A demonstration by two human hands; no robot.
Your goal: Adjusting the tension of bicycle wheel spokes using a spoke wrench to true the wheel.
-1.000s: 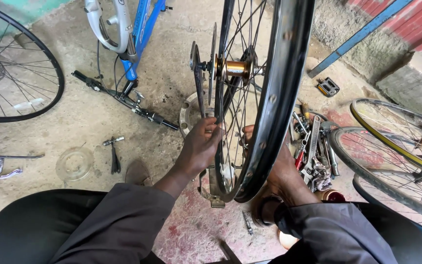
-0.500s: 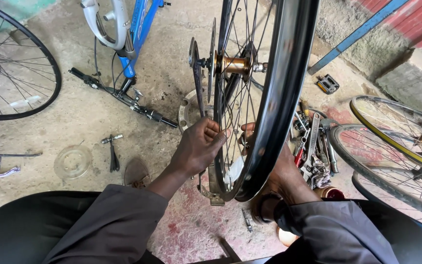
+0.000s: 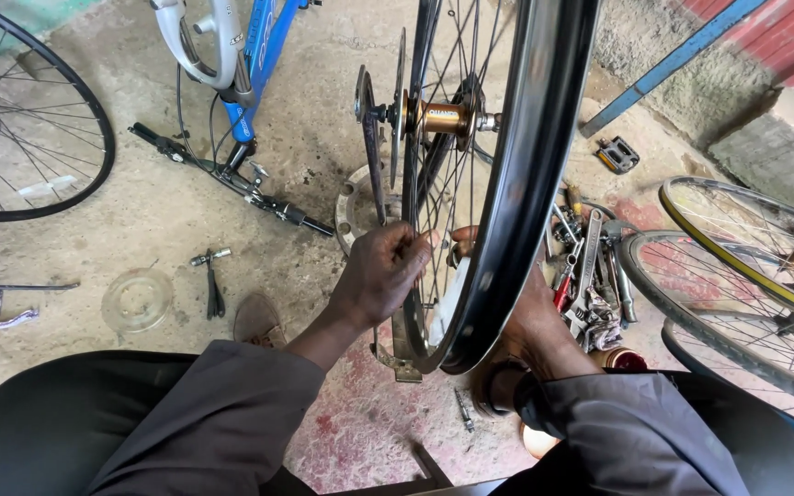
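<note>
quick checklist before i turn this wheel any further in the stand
1. Left hand on the spokes: ok.
2. Right hand behind the rim: mostly hidden, grip cannot tell.
3. Hub seated in the stand's arm: ok.
4. Fingers among the spokes, could be caught: not ok.
5. Tool pile close to the rim: clearance cannot tell.

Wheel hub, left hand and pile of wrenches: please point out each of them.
wheel hub [image 3: 443, 117], head view, on its gold-coloured barrel.
left hand [image 3: 380, 271], head view, on its back.
pile of wrenches [image 3: 590, 271], head view, on a long grey wrench.
</note>
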